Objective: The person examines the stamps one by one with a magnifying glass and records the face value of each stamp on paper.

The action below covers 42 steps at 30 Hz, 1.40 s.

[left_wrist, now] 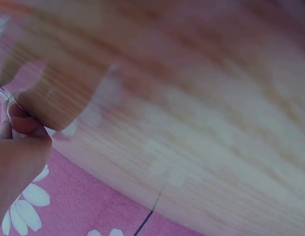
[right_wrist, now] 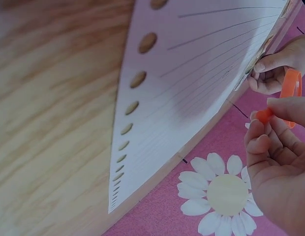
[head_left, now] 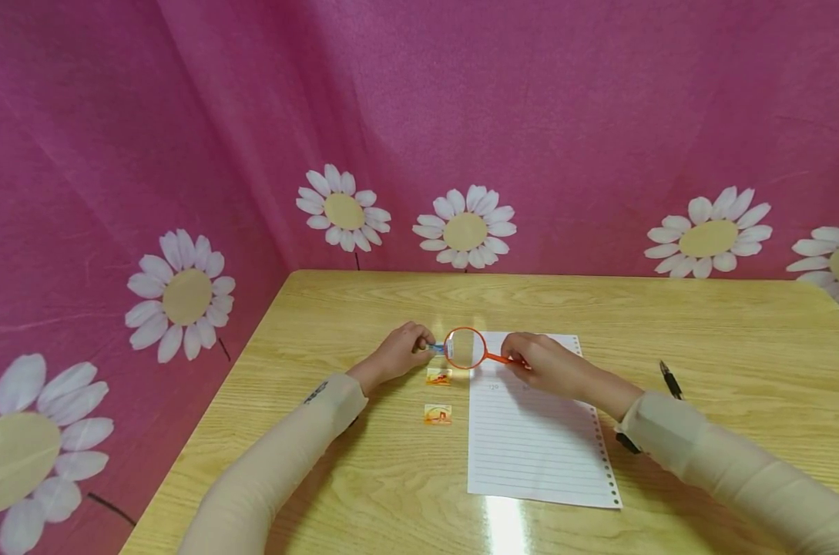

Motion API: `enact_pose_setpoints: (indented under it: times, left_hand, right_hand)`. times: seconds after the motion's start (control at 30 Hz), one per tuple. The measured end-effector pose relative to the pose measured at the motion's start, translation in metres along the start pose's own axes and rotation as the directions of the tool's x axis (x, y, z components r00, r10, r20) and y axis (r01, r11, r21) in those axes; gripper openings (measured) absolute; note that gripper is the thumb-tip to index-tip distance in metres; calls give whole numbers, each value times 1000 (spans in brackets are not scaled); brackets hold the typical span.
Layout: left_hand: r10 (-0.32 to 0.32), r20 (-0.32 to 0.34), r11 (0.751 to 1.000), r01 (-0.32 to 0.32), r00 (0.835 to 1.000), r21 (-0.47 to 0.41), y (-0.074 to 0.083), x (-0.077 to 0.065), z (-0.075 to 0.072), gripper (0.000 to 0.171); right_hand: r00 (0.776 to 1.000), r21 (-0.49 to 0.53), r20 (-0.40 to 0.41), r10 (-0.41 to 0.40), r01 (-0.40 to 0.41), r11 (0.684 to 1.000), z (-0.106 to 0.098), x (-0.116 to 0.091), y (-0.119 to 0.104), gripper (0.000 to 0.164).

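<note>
My left hand (head_left: 401,351) pinches a small blue stamp (head_left: 437,348) by its left end, close over the wooden table. In the left wrist view the thumb and fingers meet on a thin edge at the far left. With my right hand (head_left: 547,366) I grip the handle of an orange-rimmed magnifying glass (head_left: 465,348). Its round lens overlaps the right end of the blue stamp in the head view. The right wrist view shows the orange handle (right_wrist: 264,115) between thumb and fingertips. Two orange-and-yellow stamps (head_left: 438,377) (head_left: 437,415) lie in a column below the blue one.
A lined sheet of paper (head_left: 537,455) with punched holes along its right side lies under my right hand, with faint handwriting near its top. Right of it is a black pen (head_left: 671,380). A pink cloth (head_left: 530,116) with white daisies hangs behind the table (head_left: 377,493).
</note>
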<state>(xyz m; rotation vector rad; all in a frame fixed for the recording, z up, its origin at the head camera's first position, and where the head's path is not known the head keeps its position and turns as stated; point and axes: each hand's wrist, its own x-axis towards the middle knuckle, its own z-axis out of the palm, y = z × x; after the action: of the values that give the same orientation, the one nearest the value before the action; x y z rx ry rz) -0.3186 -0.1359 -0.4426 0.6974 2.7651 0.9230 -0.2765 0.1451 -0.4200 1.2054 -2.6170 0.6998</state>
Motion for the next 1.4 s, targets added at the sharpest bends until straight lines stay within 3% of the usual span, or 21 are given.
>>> enact_pose_setpoints:
  times: [1.4]
  left_hand:
    - [11, 5, 1000, -11, 1000, 5, 0, 0, 0, 15]
  right_hand:
    - [1000, -20, 17, -6, 6, 1000, 1, 0, 1, 15]
